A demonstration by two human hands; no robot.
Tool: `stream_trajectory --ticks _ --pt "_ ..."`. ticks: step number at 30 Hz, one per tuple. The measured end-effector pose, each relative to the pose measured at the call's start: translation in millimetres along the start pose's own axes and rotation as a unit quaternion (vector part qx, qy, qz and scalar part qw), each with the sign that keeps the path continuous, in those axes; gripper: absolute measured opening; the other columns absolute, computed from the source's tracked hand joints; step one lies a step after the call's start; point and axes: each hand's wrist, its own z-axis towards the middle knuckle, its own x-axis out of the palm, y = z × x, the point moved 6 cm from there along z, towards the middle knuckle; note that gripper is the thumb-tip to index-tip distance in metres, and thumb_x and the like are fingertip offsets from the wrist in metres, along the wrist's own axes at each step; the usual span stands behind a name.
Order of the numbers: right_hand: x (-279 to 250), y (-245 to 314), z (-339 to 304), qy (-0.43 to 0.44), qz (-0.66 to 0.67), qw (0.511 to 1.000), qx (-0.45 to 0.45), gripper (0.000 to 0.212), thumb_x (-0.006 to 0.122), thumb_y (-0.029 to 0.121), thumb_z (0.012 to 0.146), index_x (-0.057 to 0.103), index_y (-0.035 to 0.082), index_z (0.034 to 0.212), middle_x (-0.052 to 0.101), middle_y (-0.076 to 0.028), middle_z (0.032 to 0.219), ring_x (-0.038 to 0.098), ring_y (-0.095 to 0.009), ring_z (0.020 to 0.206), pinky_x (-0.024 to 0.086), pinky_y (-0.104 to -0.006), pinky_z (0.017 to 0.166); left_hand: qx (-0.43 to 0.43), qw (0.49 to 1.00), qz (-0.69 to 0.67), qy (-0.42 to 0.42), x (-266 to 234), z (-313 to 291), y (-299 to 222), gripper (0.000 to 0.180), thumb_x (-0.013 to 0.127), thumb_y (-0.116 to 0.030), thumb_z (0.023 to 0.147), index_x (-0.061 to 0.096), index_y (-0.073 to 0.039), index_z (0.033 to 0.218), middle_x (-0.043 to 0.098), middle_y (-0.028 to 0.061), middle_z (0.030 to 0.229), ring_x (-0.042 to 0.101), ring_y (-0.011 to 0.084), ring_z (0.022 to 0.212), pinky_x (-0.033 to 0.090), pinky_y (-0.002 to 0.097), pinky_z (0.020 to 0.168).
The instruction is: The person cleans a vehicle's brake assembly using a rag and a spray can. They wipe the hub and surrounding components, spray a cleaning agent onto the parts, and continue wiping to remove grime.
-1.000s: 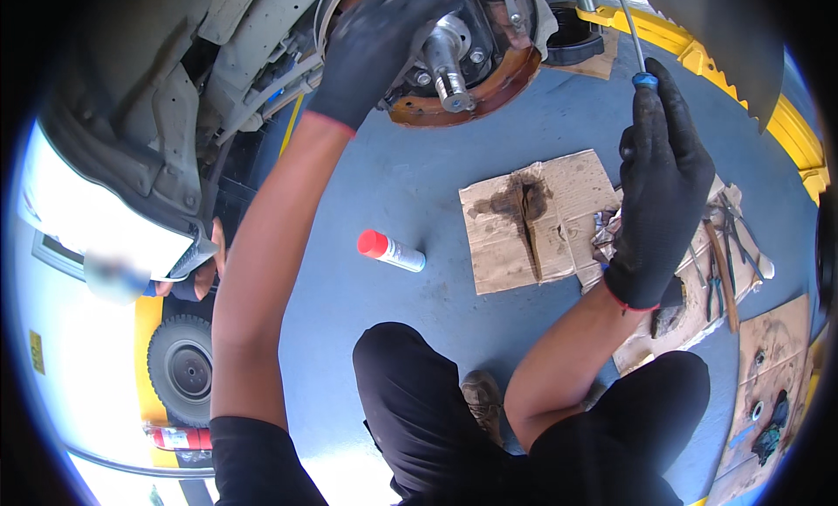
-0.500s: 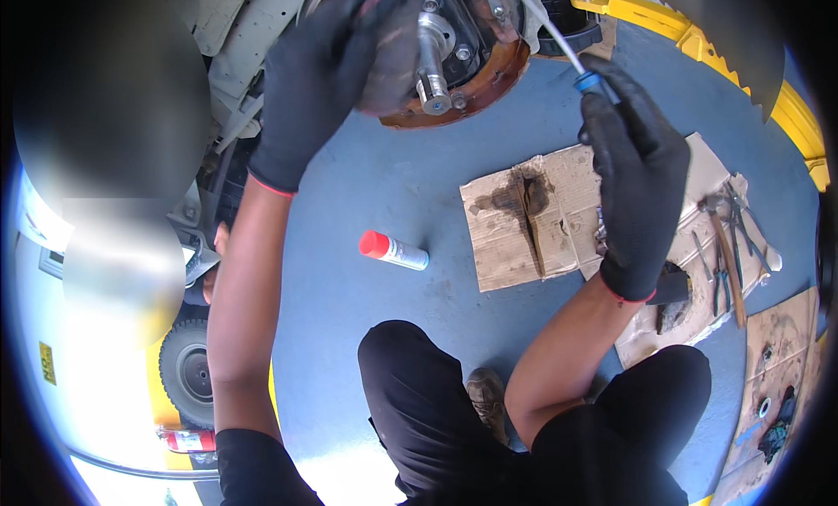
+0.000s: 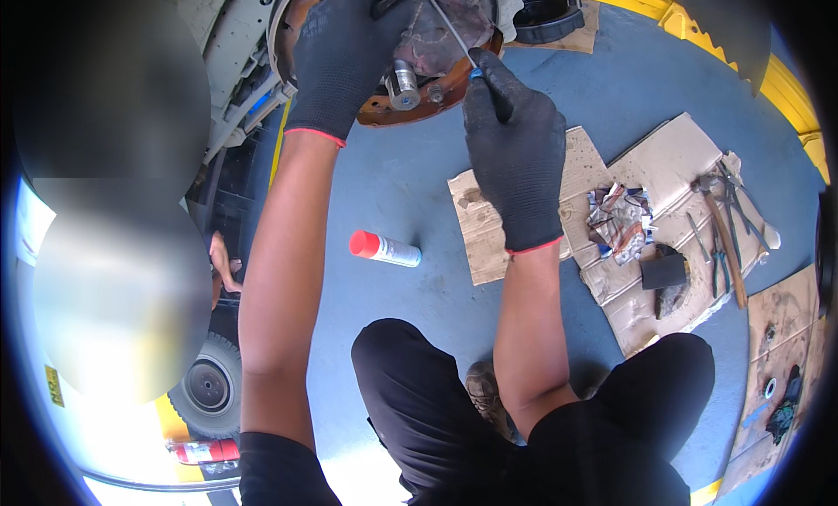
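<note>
At the top centre is a wheel hub assembly with a bare metal axle stub [image 3: 404, 89] and a rust-brown brake shoe [image 3: 406, 111]. A stained, reddish-grey rag [image 3: 449, 34] hangs over the hub face. My left hand [image 3: 349, 61], in a black glove, is closed on the rag's left side; its fingertips are partly hidden. My right hand [image 3: 517, 148], also gloved in black, grips the blue handle of a screwdriver [image 3: 453, 27]. The screwdriver's thin shaft points up and left across the rag, its tip close to my left fingers.
A red-capped spray can [image 3: 386, 248] lies on the blue floor. Cardboard [image 3: 602, 283] at the right bears a crumpled paper [image 3: 621, 222], a hammer [image 3: 724, 235], pliers [image 3: 720, 270] and a dark block [image 3: 664, 273]. A yellow stand [image 3: 690, 34] is at the upper right. Another person's hand [image 3: 224, 263] shows at the left.
My right hand has moved left and up with the screwdriver, to the hub. My left hand has shifted right, and the rag now lies spread over the hub face.
</note>
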Motion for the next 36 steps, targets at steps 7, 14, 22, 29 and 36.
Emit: stream_trajectory --ticks 7,14,22,29,36 --pt "1.5 -22.8 -16.9 0.023 0.002 0.996 0.088 0.035 0.062 0.03 0.104 0.08 0.013 0.13 0.077 -0.023 0.086 0.076 -0.045 0.084 0.059 -0.0533 0.078 -0.06 0.97 -0.198 -0.129 -31.9 -38.8 -4.8 0.023 0.066 -0.017 0.108 0.079 -0.005 0.121 0.077 0.0101 0.084 0.074 0.0187 0.073 0.055 0.0315 0.068" --pt "4.0 -14.7 -8.5 -0.018 0.016 1.0 -0.013 0.033 0.066 0.025 0.102 0.08 0.012 0.128 0.073 -0.021 0.076 0.074 -0.043 0.074 0.058 -0.0504 0.072 -0.283 0.887 -0.311 -0.19 4.5 -149.7 23.2 0.028 0.063 -0.019 0.111 0.077 0.005 0.111 0.075 0.0054 0.082 0.063 0.006 0.067 0.05 0.0246 0.062" --pt "17.9 -33.5 -24.9 -0.029 0.054 0.998 0.018 0.032 0.07 0.021 0.102 0.08 0.008 0.13 0.071 -0.015 0.07 0.071 -0.032 0.061 0.056 -0.04 0.065 -0.283 0.874 -0.391 -0.062 74.1 -155.0 30.3 0.027 0.067 -0.021 0.109 0.074 0.004 0.114 0.076 0.0056 0.084 0.066 0.0075 0.069 0.051 0.0261 0.062" --pt "30.4 -41.0 -45.0 -0.09 0.049 0.994 -0.037 0.033 0.074 0.015 0.101 0.08 0.009 0.133 0.074 -0.013 0.075 0.071 -0.017 0.062 0.055 -0.0329 0.063 -0.25 0.895 -0.368 -0.034 102.8 -141.3 14.0 0.03 0.078 -0.025 0.103 0.068 0.001 0.115 0.079 0.009 0.086 0.074 0.0132 0.073 0.056 0.0331 0.065" --pt "54.9 -65.0 -37.4 -0.09 0.078 0.99 -0.072 0.033 0.076 0.013 0.101 0.08 0.006 0.134 0.073 -0.009 0.076 0.07 -0.013 0.065 0.055 -0.0322 0.063 -0.229 0.902 -0.364 -0.035 103.8 -152.1 22.8 0.029 0.071 -0.02 0.106 0.069 0.002 0.126 0.077 0.01 0.086 0.075 0.0163 0.074 0.057 0.0346 0.07"
